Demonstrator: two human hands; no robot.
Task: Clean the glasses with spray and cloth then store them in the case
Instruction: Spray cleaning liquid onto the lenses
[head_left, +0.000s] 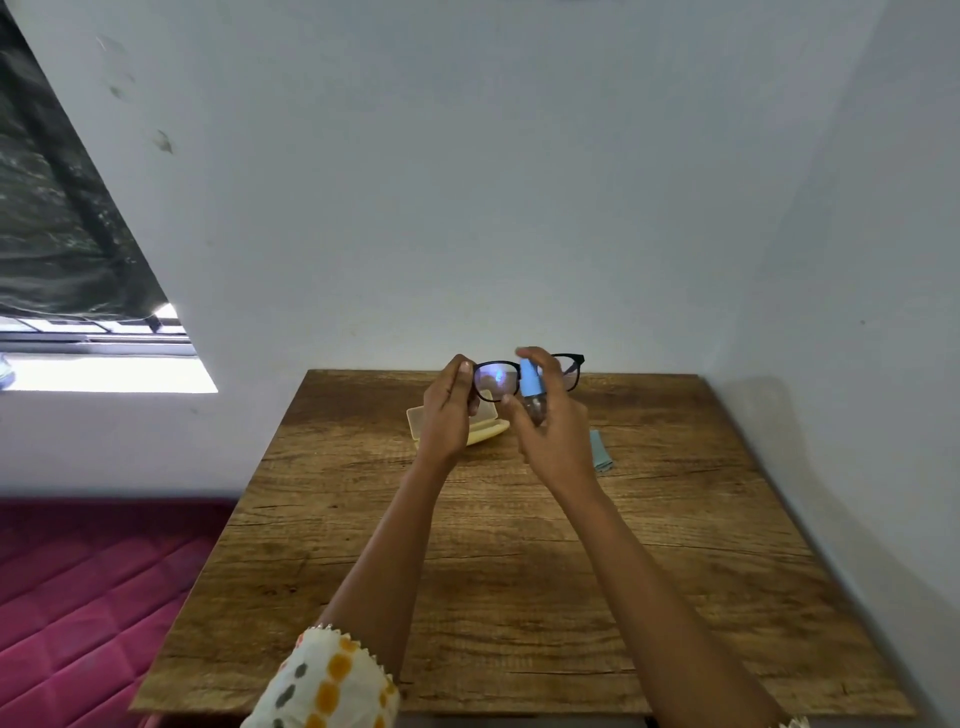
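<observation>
The left hand (445, 415) holds a pair of black-framed rectangular glasses (497, 382) by their left end, raised above the far part of a brown wood-grain table (519, 571), while the right hand (553, 431) grips a small spray bottle with a blue top and clear body (532, 389) upright just in front of the lenses, its forefinger on the top. Beneath and just beyond the left hand lies an open pale yellow plastic glasses case (485, 434), partly hidden by that hand. A small light blue cloth (601, 451) rests on the table just to the right of the right hand, and a white sleeve with orange and grey dots (327, 680) covers the left forearm.
</observation>
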